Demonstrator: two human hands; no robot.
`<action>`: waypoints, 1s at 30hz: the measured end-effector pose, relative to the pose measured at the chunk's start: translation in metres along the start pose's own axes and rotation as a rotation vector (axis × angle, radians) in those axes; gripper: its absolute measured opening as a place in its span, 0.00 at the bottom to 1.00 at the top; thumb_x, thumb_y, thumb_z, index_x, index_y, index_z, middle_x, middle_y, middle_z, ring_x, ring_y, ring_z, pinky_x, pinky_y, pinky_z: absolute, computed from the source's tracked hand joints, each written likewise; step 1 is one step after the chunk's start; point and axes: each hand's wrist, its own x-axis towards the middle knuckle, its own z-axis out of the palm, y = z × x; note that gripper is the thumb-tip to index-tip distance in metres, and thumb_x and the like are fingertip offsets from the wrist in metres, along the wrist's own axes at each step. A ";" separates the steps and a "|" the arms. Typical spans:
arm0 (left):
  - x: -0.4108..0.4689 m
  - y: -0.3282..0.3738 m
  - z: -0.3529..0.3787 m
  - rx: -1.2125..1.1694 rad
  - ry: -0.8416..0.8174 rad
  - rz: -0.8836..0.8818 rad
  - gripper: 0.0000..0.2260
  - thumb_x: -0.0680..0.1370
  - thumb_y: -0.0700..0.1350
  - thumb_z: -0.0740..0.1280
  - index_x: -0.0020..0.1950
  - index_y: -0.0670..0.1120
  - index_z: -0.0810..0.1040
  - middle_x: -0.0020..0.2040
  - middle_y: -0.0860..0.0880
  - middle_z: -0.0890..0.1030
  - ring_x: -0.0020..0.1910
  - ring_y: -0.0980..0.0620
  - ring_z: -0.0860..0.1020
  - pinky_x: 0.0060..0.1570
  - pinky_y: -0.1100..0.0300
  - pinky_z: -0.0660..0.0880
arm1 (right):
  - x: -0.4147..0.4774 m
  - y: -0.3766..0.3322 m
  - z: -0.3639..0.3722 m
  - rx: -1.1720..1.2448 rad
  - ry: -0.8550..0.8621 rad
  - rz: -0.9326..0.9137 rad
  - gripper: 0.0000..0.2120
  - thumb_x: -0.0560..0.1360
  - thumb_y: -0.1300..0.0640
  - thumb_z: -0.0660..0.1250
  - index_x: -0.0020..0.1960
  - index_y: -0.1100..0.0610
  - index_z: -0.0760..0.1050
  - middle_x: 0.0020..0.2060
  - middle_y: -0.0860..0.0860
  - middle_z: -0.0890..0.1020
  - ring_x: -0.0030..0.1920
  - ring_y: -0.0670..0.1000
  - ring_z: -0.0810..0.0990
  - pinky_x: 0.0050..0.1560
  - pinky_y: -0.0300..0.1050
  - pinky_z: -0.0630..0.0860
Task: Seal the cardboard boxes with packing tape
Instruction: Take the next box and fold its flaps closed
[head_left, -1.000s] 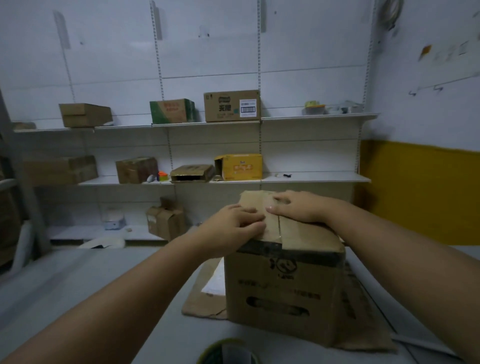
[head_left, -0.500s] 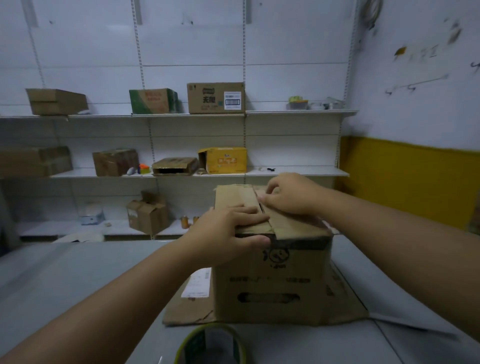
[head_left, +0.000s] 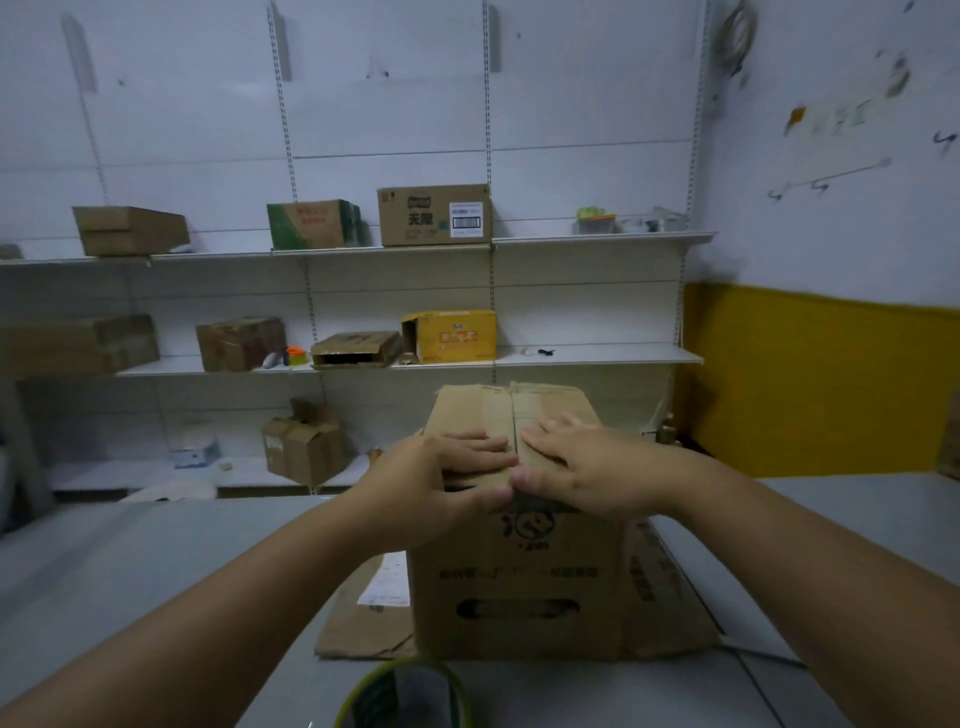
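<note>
Pressing on top of the cardboard box (head_left: 519, 571), your two hands sit on either side of its centre seam (head_left: 513, 415).

- **Left grip:** Your left grip (head_left: 439, 482) lays its fingers across the left flap and hooks the thumb under that flap's front edge, so it pinches the cardboard. The edge seems slightly lifted there, though the dim picture leaves that unsure.
- **Right grip:** Your right grip (head_left: 587, 472) lies flat on the right flap with its fingers spread and fairly straight, and it holds nothing. Its thumb rests at the front edge, close beside the left grip's thumb.

The box stands upright directly beneath both grips. Its front face, with a dark printed mark and a hand slot, is turned toward you.

Under the box a flattened cardboard sheet (head_left: 358, 629) lies on the grey surface (head_left: 130, 571). It sticks out below your left grip and also below your right grip. A white label (head_left: 387, 582) lies on the sheet just beside the box, under your left grip.

A tape roll (head_left: 400, 696) sits nearer to you than either grip, apart from the box and cut off by the lower edge of the view.

Beyond the grips, wall shelves (head_left: 597, 357) carry more cartons. A yellow box (head_left: 452, 335) sits just past your left grip, and a brown box with a barcode sticker (head_left: 434, 215) sits higher up.
</note>
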 end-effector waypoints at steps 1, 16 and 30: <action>0.001 0.000 0.000 0.048 -0.010 -0.017 0.20 0.75 0.58 0.63 0.67 0.64 0.68 0.70 0.62 0.68 0.66 0.69 0.61 0.68 0.61 0.61 | 0.000 0.000 0.001 -0.008 0.000 -0.004 0.39 0.73 0.30 0.47 0.78 0.49 0.47 0.77 0.47 0.47 0.77 0.49 0.43 0.75 0.54 0.48; -0.001 0.002 0.005 0.089 0.081 -0.119 0.26 0.73 0.62 0.64 0.70 0.59 0.67 0.72 0.59 0.65 0.74 0.59 0.56 0.70 0.52 0.57 | -0.010 0.012 0.010 0.240 0.189 -0.111 0.33 0.73 0.39 0.65 0.74 0.45 0.61 0.74 0.39 0.60 0.74 0.41 0.56 0.69 0.39 0.53; 0.007 0.001 0.007 0.254 0.000 -0.042 0.18 0.79 0.61 0.51 0.69 0.64 0.65 0.72 0.61 0.64 0.74 0.59 0.57 0.73 0.47 0.53 | -0.006 0.012 0.010 0.096 0.120 -0.145 0.22 0.82 0.44 0.43 0.75 0.43 0.54 0.75 0.39 0.53 0.74 0.39 0.47 0.75 0.54 0.39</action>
